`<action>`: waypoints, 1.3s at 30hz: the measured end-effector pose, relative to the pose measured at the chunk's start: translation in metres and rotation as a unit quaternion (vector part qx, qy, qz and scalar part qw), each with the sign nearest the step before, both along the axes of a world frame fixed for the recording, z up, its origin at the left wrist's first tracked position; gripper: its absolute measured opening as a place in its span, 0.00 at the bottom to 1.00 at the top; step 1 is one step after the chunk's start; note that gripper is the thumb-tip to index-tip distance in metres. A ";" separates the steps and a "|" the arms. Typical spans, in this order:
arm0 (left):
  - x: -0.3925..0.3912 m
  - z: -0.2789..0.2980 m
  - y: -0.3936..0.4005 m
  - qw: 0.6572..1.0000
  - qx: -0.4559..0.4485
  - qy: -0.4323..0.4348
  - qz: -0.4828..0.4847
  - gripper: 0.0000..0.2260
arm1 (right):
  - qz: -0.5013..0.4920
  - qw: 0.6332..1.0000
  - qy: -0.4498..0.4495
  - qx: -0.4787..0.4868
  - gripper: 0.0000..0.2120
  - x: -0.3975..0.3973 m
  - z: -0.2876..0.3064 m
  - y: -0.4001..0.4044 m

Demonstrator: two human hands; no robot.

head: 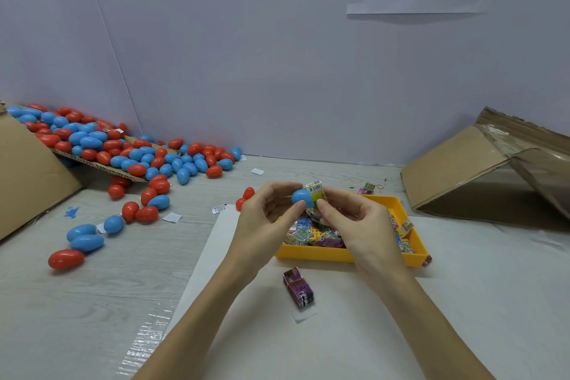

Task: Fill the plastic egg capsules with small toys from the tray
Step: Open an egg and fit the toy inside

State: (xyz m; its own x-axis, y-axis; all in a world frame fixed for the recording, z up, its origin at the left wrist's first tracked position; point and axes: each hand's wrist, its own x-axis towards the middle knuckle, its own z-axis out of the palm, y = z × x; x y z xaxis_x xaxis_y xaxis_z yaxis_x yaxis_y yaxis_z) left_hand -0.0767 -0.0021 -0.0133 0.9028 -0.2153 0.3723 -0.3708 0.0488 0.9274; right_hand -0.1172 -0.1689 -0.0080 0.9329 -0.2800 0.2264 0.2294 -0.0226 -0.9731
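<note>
Risk assessment: the packet (315, 193) looks wide against the mouth of the blue egg half (301, 197), so forcing it in may crumple the wrapper or leave the capsule unable to close. The egg half is gripped only at the fingertips; a sideways push from the packet could pop it loose, dropping it into the yellow tray (311, 253) directly beneath. The matching half is not identifiable in view, which may delay closing.

Hand pose: both hands are raised just above the tray's near-left part, forearms converging from below. The left hand (270, 216) has its fingers curled round the blue egg half, thumb tip on its lower edge. The right hand (354, 222) pinches the small wrapped packet, pressed against the egg half's right side.

Task items: the tray holds many wrapped toys. One purple packet (298, 287) lies on the white sheet just in front of the tray. The pile of red and blue eggs (129, 151) sits well left of the tray.
</note>
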 end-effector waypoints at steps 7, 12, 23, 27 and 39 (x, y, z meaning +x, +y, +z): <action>0.000 0.001 0.002 1.000 0.026 -0.006 0.009 0.13 | 0.007 1.000 0.011 -0.015 0.10 -0.001 0.001 0.004; 0.000 0.001 0.001 1.000 0.015 -0.017 0.013 0.14 | 0.009 0.999 0.022 -0.033 0.11 -0.003 0.003 0.006; -0.004 0.002 -0.003 0.988 0.056 -0.144 0.023 0.16 | 0.238 0.863 0.195 0.400 0.18 -0.006 0.016 0.006; -0.003 0.000 -0.003 0.986 0.057 -0.156 0.029 0.15 | 0.258 0.830 0.218 0.444 0.16 -0.006 0.015 0.010; -0.003 0.002 -0.002 0.987 0.044 -0.151 0.014 0.15 | 0.260 0.798 0.248 0.484 0.24 -0.009 0.017 0.014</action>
